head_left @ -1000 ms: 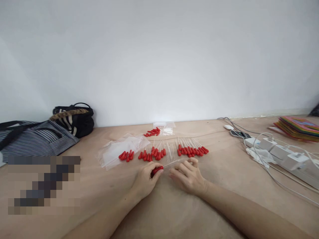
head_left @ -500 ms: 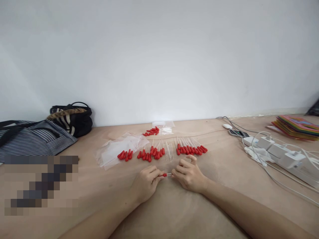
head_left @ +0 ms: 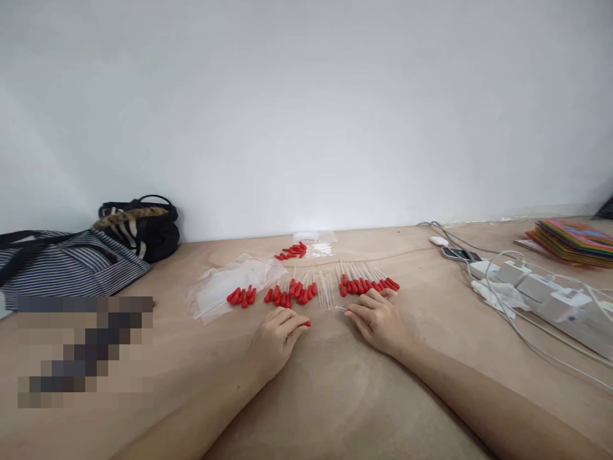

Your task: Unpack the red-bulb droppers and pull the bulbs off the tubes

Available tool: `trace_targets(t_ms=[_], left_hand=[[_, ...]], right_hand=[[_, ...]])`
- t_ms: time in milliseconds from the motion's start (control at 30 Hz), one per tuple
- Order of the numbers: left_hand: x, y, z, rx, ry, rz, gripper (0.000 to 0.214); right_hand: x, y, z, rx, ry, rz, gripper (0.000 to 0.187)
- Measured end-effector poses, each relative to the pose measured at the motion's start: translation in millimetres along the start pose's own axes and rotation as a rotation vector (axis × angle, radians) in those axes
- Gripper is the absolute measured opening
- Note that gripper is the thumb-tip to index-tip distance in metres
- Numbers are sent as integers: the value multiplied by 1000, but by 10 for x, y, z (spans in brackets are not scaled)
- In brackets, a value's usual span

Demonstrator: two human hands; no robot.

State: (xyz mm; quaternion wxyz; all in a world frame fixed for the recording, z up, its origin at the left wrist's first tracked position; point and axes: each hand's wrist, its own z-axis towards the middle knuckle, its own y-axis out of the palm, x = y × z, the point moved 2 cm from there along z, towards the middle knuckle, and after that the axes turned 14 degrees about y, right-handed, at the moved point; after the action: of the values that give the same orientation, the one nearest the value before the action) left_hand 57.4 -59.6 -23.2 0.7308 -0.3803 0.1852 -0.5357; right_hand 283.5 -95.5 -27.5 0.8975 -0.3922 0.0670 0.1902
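Note:
My left hand (head_left: 278, 338) is closed in a pinch on a red rubber dropper bulb (head_left: 308, 324), whose end pokes out past the fingertips. Between the fingers of my right hand (head_left: 380, 326) is a thin clear dropper tube (head_left: 340, 308), pointing left. Bulb and tube are apart, with a gap over the table. Beyond my right hand lies a fanned row of red-bulbed droppers (head_left: 366, 285). Several loose clear tubes (head_left: 326, 291) lie between that row and a cluster of red bulbs with tubes (head_left: 287, 295). More red bulbs (head_left: 242, 296) rest farther left.
Clear plastic bags (head_left: 218, 291) lie left of centre. Near the wall are more red bulbs (head_left: 291, 251) and a bag of tubes (head_left: 318, 246). A power strip (head_left: 565, 306) with chargers and cables stands right, near stacked colourful boards (head_left: 575, 243). Striped (head_left: 71, 265) and black bags (head_left: 158, 233) sit left.
My hands have moved apart and slightly away from me. The tube in my right hand, earlier against the red bulb in my left, is now separate from it.

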Motion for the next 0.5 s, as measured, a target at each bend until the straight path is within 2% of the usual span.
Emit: trace_targets(t_ms=[133,267,500], left_hand=[[-76,-9,-3,102,-74,31,22],[-248,-142,-20,185,-141,153,27],[-741,-501,-196,158,-430,393,31]], right_hand=[[16,108,56,27,195,-33,23],[-42,233,196,-34,370,-86,20],[-167,448,542,-209,576,-198,29]])
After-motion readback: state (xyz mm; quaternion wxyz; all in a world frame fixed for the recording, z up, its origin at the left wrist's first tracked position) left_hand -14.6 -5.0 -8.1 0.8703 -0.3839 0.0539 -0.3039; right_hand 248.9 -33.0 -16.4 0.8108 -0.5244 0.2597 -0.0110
